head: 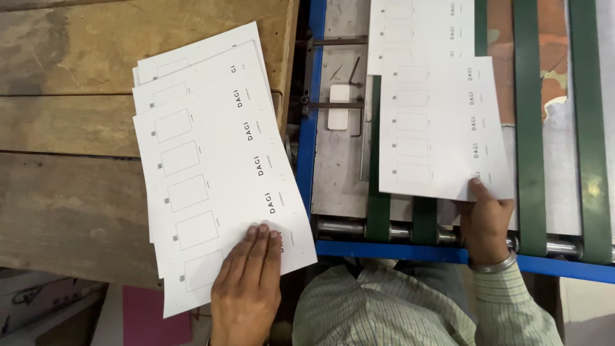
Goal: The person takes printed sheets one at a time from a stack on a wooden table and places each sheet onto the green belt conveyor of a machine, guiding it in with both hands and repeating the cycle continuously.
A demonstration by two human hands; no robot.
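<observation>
My left hand point(248, 282) lies flat, fingers together, on the near end of the top white printed sheet point(211, 186) of a fanned stack of sheets on a wooden table point(70, 128). My right hand point(485, 221) holds the near edge of another white printed sheet point(442, 128), thumb on top, which rests on the green belts point(530, 128) of a conveyor. A further white sheet point(419, 29) lies ahead of it on the belts, partly under it.
The conveyor has a blue metal frame point(307, 147) and steel rollers point(397, 229) at its near end. A small white block point(339, 106) sits on the grey metal bed. Pink card point(150, 317) lies below the table's edge at the bottom left.
</observation>
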